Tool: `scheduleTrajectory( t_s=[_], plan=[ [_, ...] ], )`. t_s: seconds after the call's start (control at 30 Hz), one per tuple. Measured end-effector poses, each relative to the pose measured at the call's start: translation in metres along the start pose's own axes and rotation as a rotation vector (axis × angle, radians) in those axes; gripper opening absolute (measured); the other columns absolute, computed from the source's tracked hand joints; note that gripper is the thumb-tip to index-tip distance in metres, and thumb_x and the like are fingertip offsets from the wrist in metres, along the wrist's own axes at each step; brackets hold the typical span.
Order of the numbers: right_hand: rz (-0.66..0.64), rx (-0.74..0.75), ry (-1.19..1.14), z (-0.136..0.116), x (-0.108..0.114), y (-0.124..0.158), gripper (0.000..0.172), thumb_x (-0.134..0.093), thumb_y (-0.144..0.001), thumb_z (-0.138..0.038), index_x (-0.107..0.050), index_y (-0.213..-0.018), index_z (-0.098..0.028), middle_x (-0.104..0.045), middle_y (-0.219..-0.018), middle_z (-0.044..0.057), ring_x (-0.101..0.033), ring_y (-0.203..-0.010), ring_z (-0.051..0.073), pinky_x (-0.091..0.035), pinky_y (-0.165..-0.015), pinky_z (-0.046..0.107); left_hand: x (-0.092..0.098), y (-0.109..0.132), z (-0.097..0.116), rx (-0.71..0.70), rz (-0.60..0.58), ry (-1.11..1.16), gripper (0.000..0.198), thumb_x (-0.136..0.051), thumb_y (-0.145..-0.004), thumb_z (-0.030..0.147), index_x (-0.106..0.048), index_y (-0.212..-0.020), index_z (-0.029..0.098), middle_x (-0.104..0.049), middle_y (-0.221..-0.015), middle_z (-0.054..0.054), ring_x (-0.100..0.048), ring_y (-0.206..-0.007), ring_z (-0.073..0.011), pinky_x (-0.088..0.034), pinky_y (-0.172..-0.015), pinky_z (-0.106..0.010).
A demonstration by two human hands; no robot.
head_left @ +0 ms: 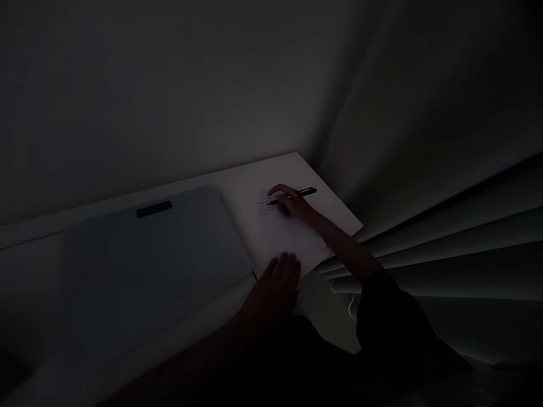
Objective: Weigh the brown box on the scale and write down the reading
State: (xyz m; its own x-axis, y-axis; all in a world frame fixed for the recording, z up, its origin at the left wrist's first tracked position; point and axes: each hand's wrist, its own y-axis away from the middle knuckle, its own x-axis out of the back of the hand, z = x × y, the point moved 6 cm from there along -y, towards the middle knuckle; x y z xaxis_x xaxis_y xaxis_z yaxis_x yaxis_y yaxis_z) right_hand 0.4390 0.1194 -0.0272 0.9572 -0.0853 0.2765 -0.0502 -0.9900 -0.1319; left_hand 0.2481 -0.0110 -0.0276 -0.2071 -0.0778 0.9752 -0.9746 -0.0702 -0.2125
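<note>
In dim light, my right hand grips a dark pen, its tip pointing left at several short rows of handwriting. The writing stands on a white sheet of paper lying on the white table. My left hand lies flat at the sheet's near edge, fingers stretched out, with nothing held in it. Too little light falls here for the written words to be read.
A large grey-blue flat panel lies on the table to the left, with a small dark rectangle near its far edge. A wall rises behind the table. Long folded curtains hang along the right side.
</note>
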Motion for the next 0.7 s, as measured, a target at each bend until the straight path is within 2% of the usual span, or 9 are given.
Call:
scheduleTrajectory(
  t_s=[0.03,0.1,0.17,0.27,0.4,0.57,0.7],
  plan=[
    [-0.015,-0.025,-0.022,0.004,-0.002,0.002,0.040,-0.047,-0.093,-0.053,-0.056,-0.104,-0.015,-0.054,-0.060,-0.001,-0.047,-0.050,0.012,-0.036,-0.047,0.021,-0.002,0.001,-0.001,-0.001,0.014,-0.001,0.051,-0.028,-0.101,0.023,-0.060,-0.138,0.006,-0.049,-0.145,-0.018,-0.051,-0.132,-0.0349,-0.048,-0.108,-0.047],
    [0.016,-0.029,0.009,0.007,-0.003,0.005,0.037,-0.055,-0.089,-0.052,-0.056,-0.093,-0.015,-0.059,-0.065,0.002,-0.053,-0.054,0.013,-0.040,-0.050,0.021,-0.007,0.001,-0.001,-0.011,0.044,-0.006,0.051,-0.029,-0.101,0.024,-0.060,-0.138,0.006,-0.048,-0.145,-0.019,-0.050,-0.132,-0.0356,-0.047,-0.108,-0.047],
    [0.121,0.011,0.110,0.007,0.001,0.006,0.039,-0.061,-0.086,-0.053,-0.051,-0.077,-0.017,-0.055,-0.062,0.002,-0.052,-0.055,0.014,-0.040,-0.052,0.023,-0.012,0.002,0.000,-0.024,0.064,-0.017,0.052,-0.029,-0.100,0.024,-0.059,-0.138,0.006,-0.048,-0.146,-0.019,-0.050,-0.132,-0.0361,-0.047,-0.108,-0.048],
    [0.254,0.066,0.281,0.002,0.005,0.007,0.045,-0.058,-0.085,-0.055,-0.044,-0.066,-0.018,-0.049,-0.059,0.001,-0.049,-0.057,0.014,-0.039,-0.056,0.025,-0.016,0.003,-0.001,-0.026,0.090,-0.019,0.052,-0.030,-0.099,0.023,-0.059,-0.139,0.005,-0.048,-0.145,-0.020,-0.050,-0.132,-0.0369,-0.047,-0.107,-0.049],
    [0.214,0.012,0.356,0.001,0.000,0.004,0.043,-0.044,-0.092,-0.054,-0.047,-0.069,-0.018,-0.047,-0.057,0.000,-0.047,-0.054,0.014,-0.038,-0.056,0.027,-0.015,0.003,-0.001,-0.027,0.066,0.027,0.050,-0.034,-0.098,0.022,-0.057,-0.139,0.003,-0.047,-0.146,-0.022,-0.048,-0.133,-0.0382,-0.045,-0.109,-0.050],
    [0.200,-0.013,0.343,-0.001,-0.001,0.007,0.040,-0.055,-0.085,-0.053,-0.042,-0.069,-0.019,-0.047,-0.058,-0.001,-0.046,-0.054,0.014,-0.035,-0.054,0.026,-0.013,0.003,0.000,-0.023,0.051,0.005,0.051,-0.030,-0.099,0.019,-0.055,-0.141,0.003,-0.047,-0.146,-0.021,-0.049,-0.133,-0.0384,-0.045,-0.109,-0.051],
    [0.179,-0.057,0.250,0.007,-0.003,0.008,0.040,-0.051,-0.090,-0.054,-0.044,-0.074,-0.019,-0.044,-0.054,-0.003,-0.044,-0.048,0.013,-0.035,-0.050,0.025,-0.015,0.003,0.001,-0.028,0.038,0.006,0.051,-0.033,-0.099,0.020,-0.055,-0.141,0.003,-0.046,-0.146,-0.023,-0.048,-0.133,-0.0387,-0.045,-0.109,-0.052]
  ],
)
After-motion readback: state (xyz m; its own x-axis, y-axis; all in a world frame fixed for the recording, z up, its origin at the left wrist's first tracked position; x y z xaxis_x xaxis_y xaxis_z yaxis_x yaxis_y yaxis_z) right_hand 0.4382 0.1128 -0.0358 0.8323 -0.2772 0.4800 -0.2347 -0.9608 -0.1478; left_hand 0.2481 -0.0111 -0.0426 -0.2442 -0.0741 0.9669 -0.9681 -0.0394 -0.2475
